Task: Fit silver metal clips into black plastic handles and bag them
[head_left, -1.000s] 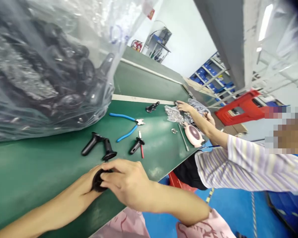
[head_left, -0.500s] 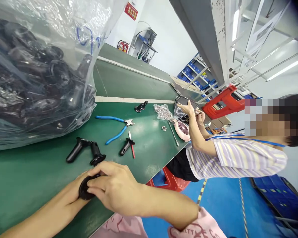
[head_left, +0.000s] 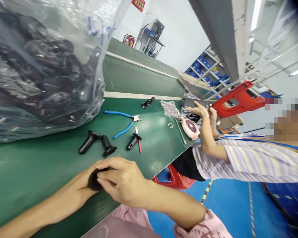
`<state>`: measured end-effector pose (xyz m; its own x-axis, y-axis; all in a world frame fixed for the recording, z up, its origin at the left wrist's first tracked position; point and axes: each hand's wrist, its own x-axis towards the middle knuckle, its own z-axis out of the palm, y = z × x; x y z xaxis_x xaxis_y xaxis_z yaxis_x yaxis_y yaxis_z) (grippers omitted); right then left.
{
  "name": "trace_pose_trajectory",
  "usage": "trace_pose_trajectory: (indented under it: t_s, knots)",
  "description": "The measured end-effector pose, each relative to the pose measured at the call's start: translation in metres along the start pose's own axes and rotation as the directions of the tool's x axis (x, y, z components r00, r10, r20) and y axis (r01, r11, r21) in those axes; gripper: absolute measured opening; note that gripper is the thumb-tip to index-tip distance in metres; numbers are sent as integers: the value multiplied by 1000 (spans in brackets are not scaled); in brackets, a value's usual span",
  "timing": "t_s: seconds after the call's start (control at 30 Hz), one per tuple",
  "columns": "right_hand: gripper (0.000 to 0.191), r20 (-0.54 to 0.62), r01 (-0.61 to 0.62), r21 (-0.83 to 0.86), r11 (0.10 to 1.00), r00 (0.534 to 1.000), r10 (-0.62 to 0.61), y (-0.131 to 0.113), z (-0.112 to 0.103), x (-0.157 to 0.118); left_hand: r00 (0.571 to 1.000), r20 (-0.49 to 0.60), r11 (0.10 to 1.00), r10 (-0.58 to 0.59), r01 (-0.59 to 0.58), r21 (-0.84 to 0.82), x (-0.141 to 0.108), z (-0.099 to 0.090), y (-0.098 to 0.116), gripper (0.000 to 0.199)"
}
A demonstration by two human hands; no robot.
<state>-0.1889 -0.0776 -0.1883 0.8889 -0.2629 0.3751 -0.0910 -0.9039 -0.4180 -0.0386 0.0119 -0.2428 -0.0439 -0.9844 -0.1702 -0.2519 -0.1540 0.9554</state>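
From the head view, and we're right on the hands: the left hand and the right hand close together at lower centre around a round black part. The right fingers curl over its top, the left hand cups it from beneath, its fingers hidden. That grip sits just above the near edge of the green bench mat, so one slip could send the part over. Just ahead lie two black handle pieces, blue-handled pliers and small red-and-black cutters, easy to catch with a careless elbow. A bulging clear bag of black parts fills the upper left, and far right, a co-worker's hand raises a dark flat device.
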Motion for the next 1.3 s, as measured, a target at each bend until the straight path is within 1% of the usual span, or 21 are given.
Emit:
trace_pose_trajectory:
  t_s: [0.1,0.2,0.3,0.4,0.53,0.7,0.9,1.13,1.2,1.3]
  knots:
    - [20,-12,-21,15,1000,1000,22,-4,0,0,998,20,998,55,-54,-25,-2,-1,12,48]
    - [18,-37,-11,29,1000,999,12,-8,2,-2,996,20,995,87,-86,-47,-3,-4,18,43]
    - [21,-59,19,64,998,998,-15,-10,4,-5,996,34,993,84,-80,-90,-4,-8,18,40]
    - [25,-61,46,119,992,997,-38,-9,6,-8,996,54,994,74,-69,-86,-5,-10,16,39]
    - [27,-72,87,173,981,994,-76,-5,9,-9,994,63,991,91,-85,-104,-4,-10,14,40]
    - [27,-99,119,194,974,990,-101,-1,12,-9,990,81,985,113,-101,-137,-3,-11,19,39]
    - [27,-96,154,157,976,986,-140,2,16,-12,994,71,990,79,-70,-119,-4,-11,18,42]
    - [21,-198,156,67,985,970,-140,3,20,-3,1000,3,996,23,-22,-82,-3,-12,15,48]
    - [19,-228,157,22,987,962,-148,5,22,-2,1000,-25,998,3,-4,-64,-4,-11,8,49]
    - [21,-228,140,-63,988,962,-151,12,28,-3,996,-84,1000,-13,15,21,-2,-8,-12,50]
